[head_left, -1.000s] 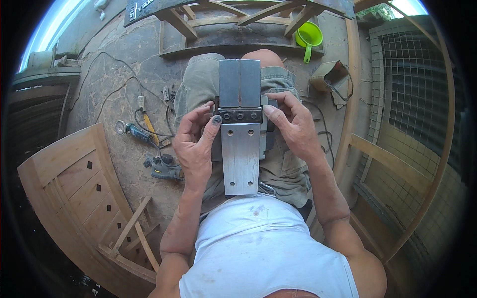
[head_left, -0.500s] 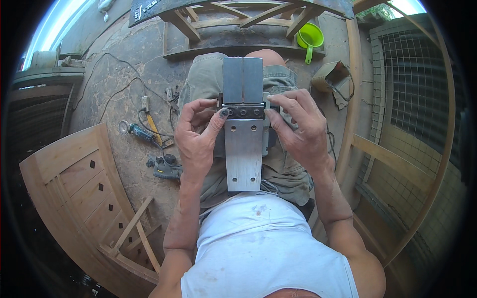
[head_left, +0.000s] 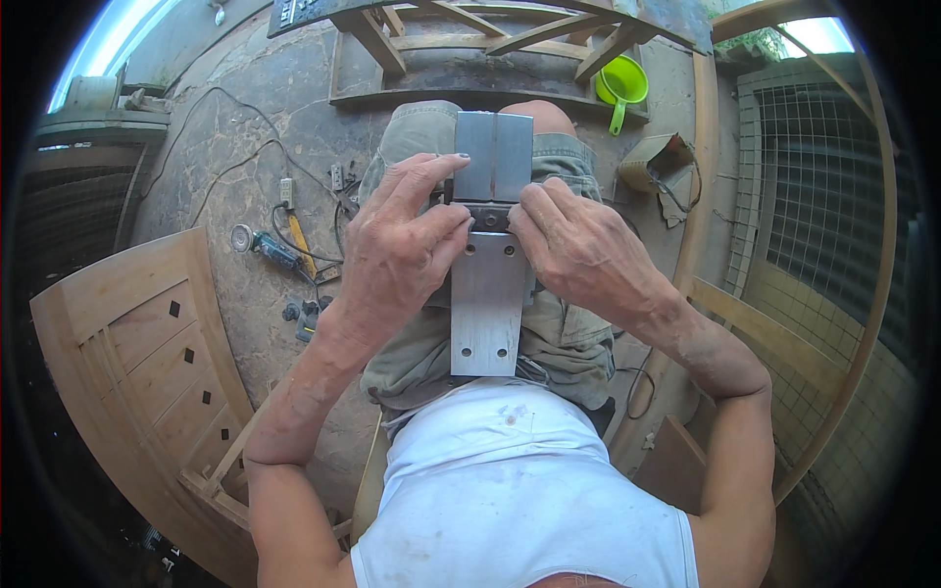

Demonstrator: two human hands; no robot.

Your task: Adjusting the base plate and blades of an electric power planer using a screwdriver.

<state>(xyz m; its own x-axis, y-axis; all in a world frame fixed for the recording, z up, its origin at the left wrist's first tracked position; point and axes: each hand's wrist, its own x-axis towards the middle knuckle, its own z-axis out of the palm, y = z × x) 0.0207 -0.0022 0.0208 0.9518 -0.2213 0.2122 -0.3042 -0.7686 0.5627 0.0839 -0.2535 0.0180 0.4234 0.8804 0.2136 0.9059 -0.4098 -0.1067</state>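
An electric hand planer [head_left: 487,304] lies upside down across my lap, its smooth metal sole facing up. Between the two sole plates sits a dark cutter block [head_left: 490,218] with bolts along it. My left hand [head_left: 397,240] has its thumb on the block's left end, with the index finger stretched toward the edge of the far sole plate [head_left: 495,152]. At the block's right end, the fingers of my right hand [head_left: 578,240] are bunched together, gripping there. My fingers cover both ends of the block.
An angle grinder [head_left: 270,247] and cords lie on the concrete floor to the left. A carved wooden door panel [head_left: 147,343] leans at the lower left. Ahead stands a wooden frame [head_left: 470,90] with a green dipper [head_left: 622,83] by it. Wooden posts and wire mesh [head_left: 799,186] line the right.
Both hands have moved in over the cutter block and now hide more of it. My left index finger has stretched forward, and my right fingers have bunched at the block's end.
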